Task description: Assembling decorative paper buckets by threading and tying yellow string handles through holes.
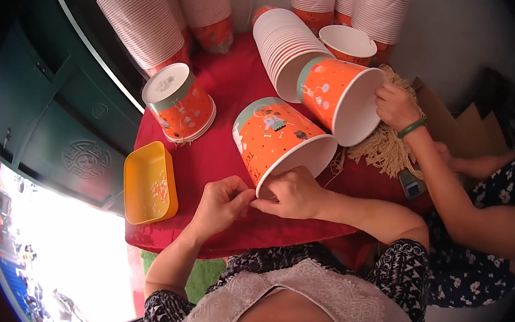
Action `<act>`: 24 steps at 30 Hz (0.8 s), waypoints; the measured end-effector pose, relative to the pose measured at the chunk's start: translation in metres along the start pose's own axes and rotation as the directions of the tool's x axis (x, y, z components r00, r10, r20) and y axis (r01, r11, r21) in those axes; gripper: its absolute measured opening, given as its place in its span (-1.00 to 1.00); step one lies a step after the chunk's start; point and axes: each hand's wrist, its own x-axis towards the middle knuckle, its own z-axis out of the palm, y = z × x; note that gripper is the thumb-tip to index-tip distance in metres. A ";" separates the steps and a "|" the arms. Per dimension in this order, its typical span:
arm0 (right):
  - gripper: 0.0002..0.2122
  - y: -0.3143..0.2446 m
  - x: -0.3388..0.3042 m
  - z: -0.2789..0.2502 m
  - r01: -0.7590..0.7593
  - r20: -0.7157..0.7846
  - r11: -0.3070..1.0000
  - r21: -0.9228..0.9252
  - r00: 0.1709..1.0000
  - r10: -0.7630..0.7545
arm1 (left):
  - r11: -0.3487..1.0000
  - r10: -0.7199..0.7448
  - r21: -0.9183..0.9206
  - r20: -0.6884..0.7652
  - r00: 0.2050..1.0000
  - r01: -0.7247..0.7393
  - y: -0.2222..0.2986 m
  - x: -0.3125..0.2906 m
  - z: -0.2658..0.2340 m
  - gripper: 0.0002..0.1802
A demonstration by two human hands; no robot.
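Observation:
An orange paper bucket (275, 132) with a white rim and cartoon print lies tilted on its side in front of me, its mouth toward my right. My right hand (294, 194) is closed on the lower rim, fingers inside the mouth and thumb outside. Just left of that rim, my left hand (221, 205) is pinched, its fingertips close to my right thumb. Whatever sits in that pinch is too small or hidden to make out. A yellow plastic tray (138, 179) holding small pink and white bits stands to the left of my left hand.
A person at the right grips another orange bucket (329, 94) beside a bundle of beige strings (385, 150). Upside-down buckets (183, 110) stand at left on the red cloth (210, 151). Nested buckets (284, 48) lie behind; tall wrapped stacks (141, 22) line the back. A phone-like device (411, 186) lies right.

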 end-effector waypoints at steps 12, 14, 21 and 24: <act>-0.89 -0.002 0.008 0.012 0.050 -0.021 0.993 -0.107 0.998 -0.052 | 0.982 0.148 -0.089 -0.190 0.971 -0.167 0.007 0.004 -0.016 -0.75; -0.90 0.006 0.009 0.015 0.013 0.013 0.993 -0.119 1.000 -0.012 | 0.965 0.206 -0.103 -0.261 0.943 -0.240 0.007 0.008 -0.013 -0.78; -0.84 0.033 0.021 0.008 -0.106 -0.041 0.990 -0.094 0.994 0.103 | 0.950 0.311 0.077 -0.269 0.911 -0.302 0.000 0.033 -0.013 -0.89; -0.82 0.042 0.016 0.003 -0.193 0.101 0.977 -0.090 0.974 0.201 | 0.949 0.309 0.134 -0.224 0.924 -0.285 -0.001 0.040 -0.009 -0.87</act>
